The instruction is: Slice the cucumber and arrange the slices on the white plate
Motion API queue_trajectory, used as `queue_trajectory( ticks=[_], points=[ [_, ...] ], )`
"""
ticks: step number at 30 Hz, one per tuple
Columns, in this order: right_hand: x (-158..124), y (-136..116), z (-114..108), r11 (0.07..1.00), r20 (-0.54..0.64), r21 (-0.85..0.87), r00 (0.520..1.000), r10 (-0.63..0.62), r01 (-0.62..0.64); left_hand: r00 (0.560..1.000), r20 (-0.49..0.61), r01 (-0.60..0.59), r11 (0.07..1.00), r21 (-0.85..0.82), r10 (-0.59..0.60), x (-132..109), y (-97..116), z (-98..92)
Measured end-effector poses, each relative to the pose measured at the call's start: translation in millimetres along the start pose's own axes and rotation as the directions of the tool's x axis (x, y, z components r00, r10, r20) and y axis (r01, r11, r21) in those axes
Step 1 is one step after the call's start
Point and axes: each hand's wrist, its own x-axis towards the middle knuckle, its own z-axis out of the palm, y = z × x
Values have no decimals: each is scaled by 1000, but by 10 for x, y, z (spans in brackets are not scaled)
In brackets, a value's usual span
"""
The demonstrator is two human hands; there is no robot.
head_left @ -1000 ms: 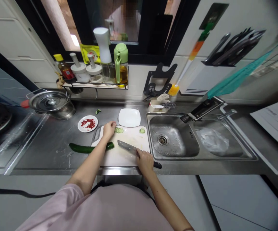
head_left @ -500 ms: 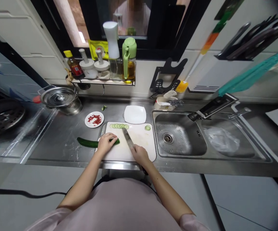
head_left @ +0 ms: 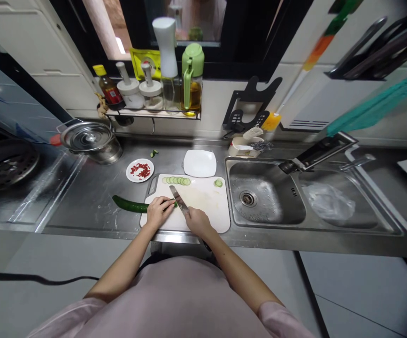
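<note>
A long green cucumber (head_left: pixel 128 204) lies across the left edge of the white cutting board (head_left: pixel 206 202). My left hand (head_left: pixel 159 212) is closed over its right part, fingers bent near the cut end. In my right hand (head_left: pixel 199 221) is a kitchen knife (head_left: pixel 179 198), gripped by the handle, its blade slanting up and left beside the cucumber's end. A row of overlapping cucumber slices (head_left: pixel 176 180) lies along the board's far edge. A few more slices (head_left: pixel 218 183) sit in the far right corner.
Behind the board stands a white square plate (head_left: pixel 199 163). A small plate (head_left: pixel 140 170) holds chopped red pieces. To the right is a sink (head_left: pixel 264 197) with a faucet (head_left: pixel 318 152); to the left, a lidded steel pot (head_left: pixel 97 143). A bottle rack (head_left: pixel 154 112) hangs above.
The knife has moved left from the slice row to the cucumber's cut end, with my right hand following. My left hand still holds the cucumber. The camera view has shifted slightly.
</note>
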Motion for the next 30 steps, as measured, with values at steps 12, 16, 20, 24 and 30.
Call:
queue_trajectory(
  ticks=[12,16,20,24,30],
  points=[
    [-16,-29,19,1000,8,27,1000,7,-7,1000,-17,-7,999,35,7,8,35,0],
    [-32,-40,3,1000,14,23,1000,12,-12,1000,-21,-7,999,37,8,16,36,-2],
    [-37,-47,6,1000,19,12,1000,17,-18,1000,-19,-4,999,36,5,19,42,-11],
    [-28,-50,16,1000,17,11,1000,5,-5,1000,-6,3,1000,24,-3,19,36,-11],
    [-11,-108,3,1000,35,-5,999,14,-14,1000,13,12,1000,25,-12,17,29,-2]
  ],
)
